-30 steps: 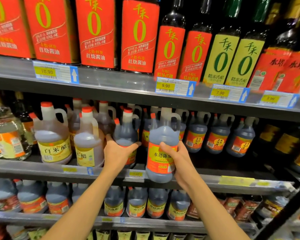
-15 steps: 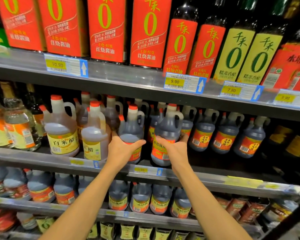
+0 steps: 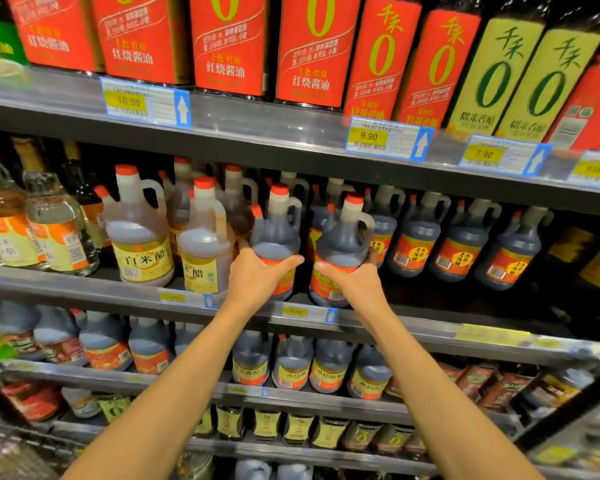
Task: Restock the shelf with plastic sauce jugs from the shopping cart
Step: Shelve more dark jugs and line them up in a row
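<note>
Two dark sauce jugs at the front of the middle shelf (image 3: 84,289), side by side, bases at or just behind the front lip. Left jug (image 3: 276,233): red cap, handle to the right, lower body wrapped by the left hand (image 3: 257,277), thumb across the label front. Right jug (image 3: 342,244): same form, label facing forward, cupped low by the right hand (image 3: 355,284), thumb on the near-left side, fingers round the far side and hidden. Both grips closed on the jug bodies, not on the handles.

Step in hand, by judgement: seating and squaring both jugs in the row. Best done by sliding each base fully onto the shelf before release, turning labels forward, and closing the gap to the matching dark jugs (image 3: 416,237) behind and to the right. Risk: nudging the pale vinegar jug (image 3: 205,251) just beside the left hand, or leaving a base overhanging the lip.

Surroundings: red-labelled bottles (image 3: 229,46) on the shelf above, price tags (image 3: 146,102) along its edge, further jugs on the lower shelf. Shopping cart not in view.
</note>
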Tool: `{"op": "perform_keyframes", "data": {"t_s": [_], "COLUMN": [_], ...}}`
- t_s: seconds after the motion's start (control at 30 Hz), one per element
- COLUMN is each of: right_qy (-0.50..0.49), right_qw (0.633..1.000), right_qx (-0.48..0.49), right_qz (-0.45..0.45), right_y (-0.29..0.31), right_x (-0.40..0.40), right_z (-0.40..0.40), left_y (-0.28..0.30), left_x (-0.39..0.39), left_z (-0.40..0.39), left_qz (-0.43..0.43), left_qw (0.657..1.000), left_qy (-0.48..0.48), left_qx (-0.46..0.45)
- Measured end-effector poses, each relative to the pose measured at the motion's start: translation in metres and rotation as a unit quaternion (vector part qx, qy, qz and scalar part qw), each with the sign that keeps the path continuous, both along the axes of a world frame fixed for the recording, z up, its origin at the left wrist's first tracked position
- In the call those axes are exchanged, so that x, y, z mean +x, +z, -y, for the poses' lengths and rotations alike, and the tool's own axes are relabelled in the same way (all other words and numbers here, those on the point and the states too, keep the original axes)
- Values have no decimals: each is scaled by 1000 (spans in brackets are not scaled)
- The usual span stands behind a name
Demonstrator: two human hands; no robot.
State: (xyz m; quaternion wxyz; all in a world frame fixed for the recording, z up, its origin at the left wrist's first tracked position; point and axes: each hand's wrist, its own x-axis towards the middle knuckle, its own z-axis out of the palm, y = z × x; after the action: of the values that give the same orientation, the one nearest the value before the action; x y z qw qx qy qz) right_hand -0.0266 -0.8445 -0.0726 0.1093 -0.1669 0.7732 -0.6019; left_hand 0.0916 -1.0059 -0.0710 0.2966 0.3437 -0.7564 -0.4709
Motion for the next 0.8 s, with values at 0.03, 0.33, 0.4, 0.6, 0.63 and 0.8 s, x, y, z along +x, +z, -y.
{"op": "perform_keyframes", "data": {"t_s": [0.03, 0.33, 0.4, 0.6, 0.63, 0.8], "right_qy": [2, -4, 10, 87, 105, 169], "right_qw": [1000, 993, 990, 939, 921, 821], "right_qx": [6, 109, 129, 303, 340, 468], "right_qz": [0, -37, -51, -137, -160, -281], "right_y": [2, 16, 18, 28, 28, 32], "right_x": [3, 37, 50, 104, 115, 171], "right_z": [-1, -18, -27, -45, -45, -30], "left_y": [1, 1, 2, 1, 1, 8], "left_x": [2, 36, 50, 100, 110, 168], "left_z": [-1, -15, -17, -20, -20, -6], "left_qz": [5, 90, 95, 164, 187, 314], "left_qw": [1000, 990, 985, 918, 900, 802], "left_qy": [-5, -55, -81, -197, -202, -232], "left_qx": [-2, -94, -122, -304, -337, -452]}}
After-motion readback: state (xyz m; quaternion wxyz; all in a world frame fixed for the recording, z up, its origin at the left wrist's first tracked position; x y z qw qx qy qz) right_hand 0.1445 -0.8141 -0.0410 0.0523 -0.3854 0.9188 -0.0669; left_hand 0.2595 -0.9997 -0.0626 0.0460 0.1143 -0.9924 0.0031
